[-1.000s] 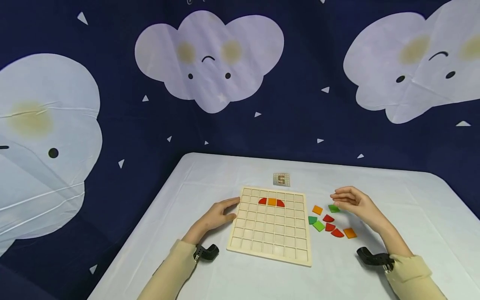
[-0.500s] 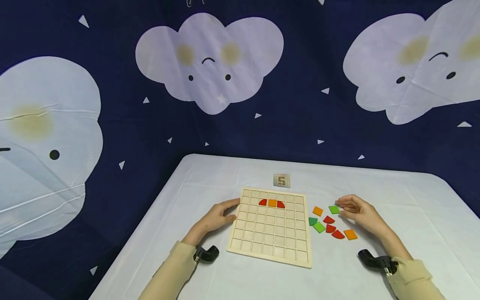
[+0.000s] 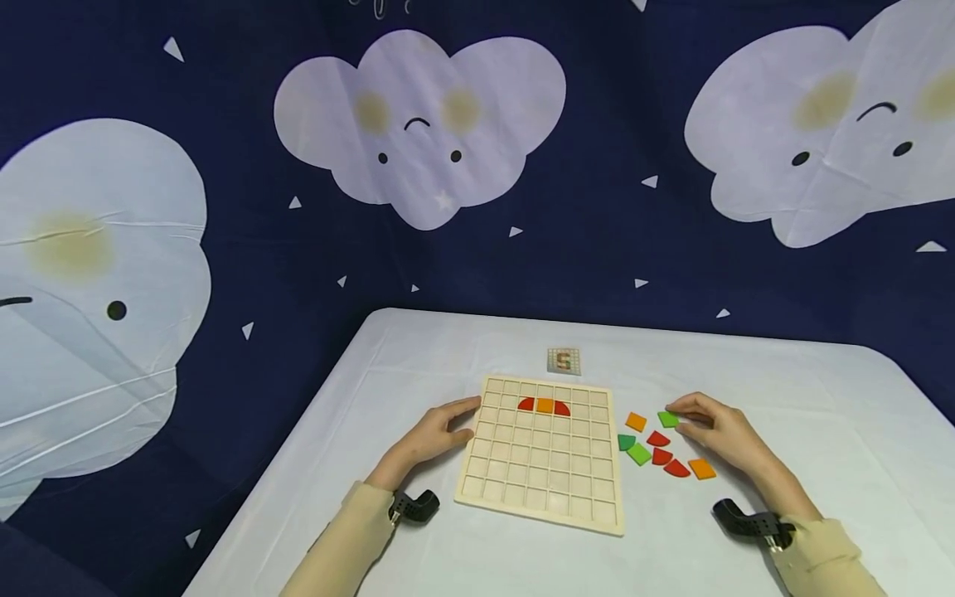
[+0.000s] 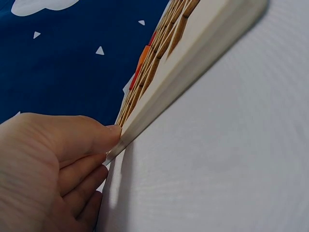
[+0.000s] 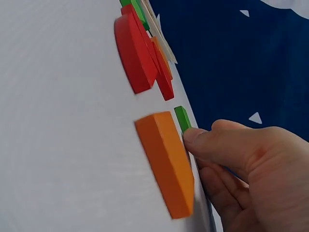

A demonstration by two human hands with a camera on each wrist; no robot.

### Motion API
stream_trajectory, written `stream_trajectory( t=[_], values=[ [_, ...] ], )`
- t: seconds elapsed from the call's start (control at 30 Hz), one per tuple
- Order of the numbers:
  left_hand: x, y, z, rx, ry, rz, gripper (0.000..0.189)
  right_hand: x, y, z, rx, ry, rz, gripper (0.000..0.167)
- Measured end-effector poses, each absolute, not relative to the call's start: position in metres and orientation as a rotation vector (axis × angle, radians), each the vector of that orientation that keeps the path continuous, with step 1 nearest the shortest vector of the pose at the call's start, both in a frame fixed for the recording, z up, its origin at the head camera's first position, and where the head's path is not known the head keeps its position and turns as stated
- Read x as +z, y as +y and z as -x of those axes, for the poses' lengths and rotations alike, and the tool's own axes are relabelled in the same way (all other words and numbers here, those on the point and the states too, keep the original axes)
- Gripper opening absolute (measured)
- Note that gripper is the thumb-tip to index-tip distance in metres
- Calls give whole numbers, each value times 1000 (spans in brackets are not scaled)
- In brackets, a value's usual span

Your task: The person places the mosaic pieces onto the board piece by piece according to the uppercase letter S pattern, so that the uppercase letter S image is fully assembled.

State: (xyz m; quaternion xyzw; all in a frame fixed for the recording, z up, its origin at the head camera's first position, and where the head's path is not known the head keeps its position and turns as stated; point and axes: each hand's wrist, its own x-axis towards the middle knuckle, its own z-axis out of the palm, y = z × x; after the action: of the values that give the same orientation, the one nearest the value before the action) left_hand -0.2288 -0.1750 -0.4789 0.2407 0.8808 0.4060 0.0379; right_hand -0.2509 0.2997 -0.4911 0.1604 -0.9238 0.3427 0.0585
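In the head view my left hand (image 3: 433, 433) rests against the left edge of a pale gridded board (image 3: 537, 481), fingers and thumb along its side. The left wrist view shows the thumb (image 4: 104, 137) right at the board's edge. Two red quarter-round tiles flank an orange square tile (image 3: 545, 405) in an upper row of the board. My right hand (image 3: 719, 427) pinches a light green square tile (image 3: 667, 419) by its right side, close over the table. In the right wrist view the thumb tip covers the near end of this green tile (image 5: 181, 117).
Right of the board lie an orange tile (image 3: 636, 422), a dark green tile (image 3: 626, 442), another light green tile (image 3: 638, 453), several red tiles (image 3: 659, 439) and a second orange tile (image 3: 701, 469). Behind the board is a small pattern card (image 3: 564, 361). A dark cloud-print curtain hangs behind.
My right hand has come down to the light green square tile, and its fingers have closed on the right side. My left hand stays at the board's edge. The head view has shifted slightly.
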Motion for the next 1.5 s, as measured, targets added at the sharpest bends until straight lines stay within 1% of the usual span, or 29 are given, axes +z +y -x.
stream_trajectory(
  t=[0.23,0.33,0.53,0.73,0.97,1.33,1.5],
  values=[
    [-481,-174,228,1265,2693,-729,54,-493,300,251,998,-2769,-497,26],
    [-481,-174,228,1263,2694,-739,54,-491,300,250,1054,-2734,-503,27],
    [-480,-174,229,1259,2709,-750,54,-475,297,252,1200,-2616,-528,29],
    [-479,-174,228,1266,2701,-733,54,-455,283,256,1219,-2588,-560,31],
    [-478,-173,229,1264,2694,-734,55,-440,247,263,1221,-2597,-568,31],
    [-478,-174,229,1274,2683,-740,55,-436,166,270,1403,-2524,-727,32],
    [-477,-175,229,1285,2673,-740,55,-432,136,265,1488,-2507,-804,32]
  ],
)
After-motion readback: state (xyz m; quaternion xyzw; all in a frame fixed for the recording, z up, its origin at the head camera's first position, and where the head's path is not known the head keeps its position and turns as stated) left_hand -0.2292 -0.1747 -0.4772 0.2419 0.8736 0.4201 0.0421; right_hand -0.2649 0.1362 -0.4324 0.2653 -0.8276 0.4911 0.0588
